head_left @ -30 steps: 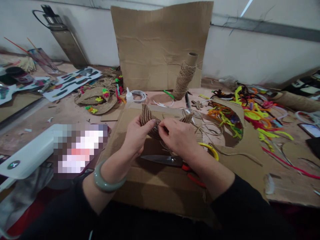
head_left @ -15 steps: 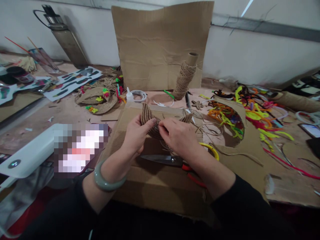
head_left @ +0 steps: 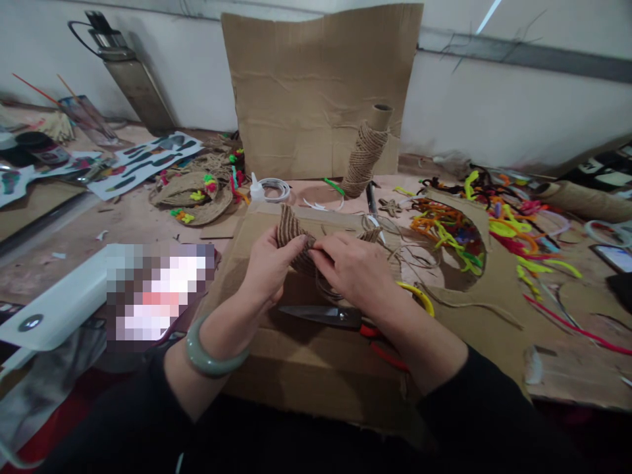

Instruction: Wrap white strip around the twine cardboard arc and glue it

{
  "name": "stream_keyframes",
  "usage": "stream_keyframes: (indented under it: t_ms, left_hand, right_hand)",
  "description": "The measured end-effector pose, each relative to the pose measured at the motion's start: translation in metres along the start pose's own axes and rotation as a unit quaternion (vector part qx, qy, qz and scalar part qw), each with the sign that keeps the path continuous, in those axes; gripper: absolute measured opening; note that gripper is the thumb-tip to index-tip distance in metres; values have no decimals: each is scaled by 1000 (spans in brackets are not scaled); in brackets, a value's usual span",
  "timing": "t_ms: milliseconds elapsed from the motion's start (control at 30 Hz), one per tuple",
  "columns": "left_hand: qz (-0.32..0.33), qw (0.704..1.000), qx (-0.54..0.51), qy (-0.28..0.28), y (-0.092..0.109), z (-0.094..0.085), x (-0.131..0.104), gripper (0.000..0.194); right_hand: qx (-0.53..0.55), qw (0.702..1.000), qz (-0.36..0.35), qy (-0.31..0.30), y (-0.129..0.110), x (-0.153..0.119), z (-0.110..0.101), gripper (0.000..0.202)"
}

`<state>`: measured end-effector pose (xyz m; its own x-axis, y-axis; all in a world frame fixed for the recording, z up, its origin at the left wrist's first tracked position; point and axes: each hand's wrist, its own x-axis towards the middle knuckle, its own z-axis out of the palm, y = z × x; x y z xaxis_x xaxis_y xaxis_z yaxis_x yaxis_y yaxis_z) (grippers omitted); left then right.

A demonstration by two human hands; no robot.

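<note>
A curved piece covered in brown twine (head_left: 290,227) is held above a cardboard sheet (head_left: 276,388). My left hand (head_left: 270,263), with a green bangle at the wrist, grips its left part with the thumb on top. The fingers of my right hand (head_left: 348,266) are pinched together at the middle of the piece; what lies between the fingertips is too small to make out. Scissors (head_left: 320,315) with red handles lie just below both hands, partly under my right forearm. Beyond them stands a twine-wrapped tube (head_left: 366,155), with loose twine near my right hand.
A cardboard panel (head_left: 316,85) stands upright at the back. Left are a bottle (head_left: 135,89), a twine hat-like piece (head_left: 197,197) and a blurred-out phone (head_left: 165,296). Colourful pipe cleaners (head_left: 513,227) lie at the right, and a small glue bottle (head_left: 257,191) behind my hands.
My right fingertips have shifted slightly left along the twine-covered piece. My left hand keeps its hold, and the view has moved very little.
</note>
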<state>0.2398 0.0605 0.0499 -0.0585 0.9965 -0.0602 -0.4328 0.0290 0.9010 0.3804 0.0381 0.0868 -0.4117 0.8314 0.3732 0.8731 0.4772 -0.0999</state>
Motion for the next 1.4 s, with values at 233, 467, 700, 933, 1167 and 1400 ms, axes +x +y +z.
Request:
stream_keyframes:
  t_ms: [233, 467, 700, 933, 1167, 1400]
  left_hand:
    - [-15, 1000, 12, -22, -1, -2, 0, 28]
    - [-38, 999, -9, -29, -2, -2, 0, 35]
    - [-35, 999, -7, -35, -3, -2, 0, 33]
    - [-16, 1000, -11, -20, 0, -1, 0, 27]
    - [-16, 999, 10, -27, 1, -1, 0, 27]
    - [-24, 999, 28, -35, 1, -2, 1, 29]
  right_hand:
    - [-5, 998, -22, 57, 5, 0, -3, 28]
    - [-10, 999, -24, 45, 4, 2, -2, 27]
    - [18, 999, -25, 31, 5, 1, -2, 28]
    - [29, 997, -22, 71, 9, 2, 1, 28]
    - [32, 999, 16, 4, 8, 5, 6, 31]
    - [25, 995, 40, -86, 9, 8, 3, 30]
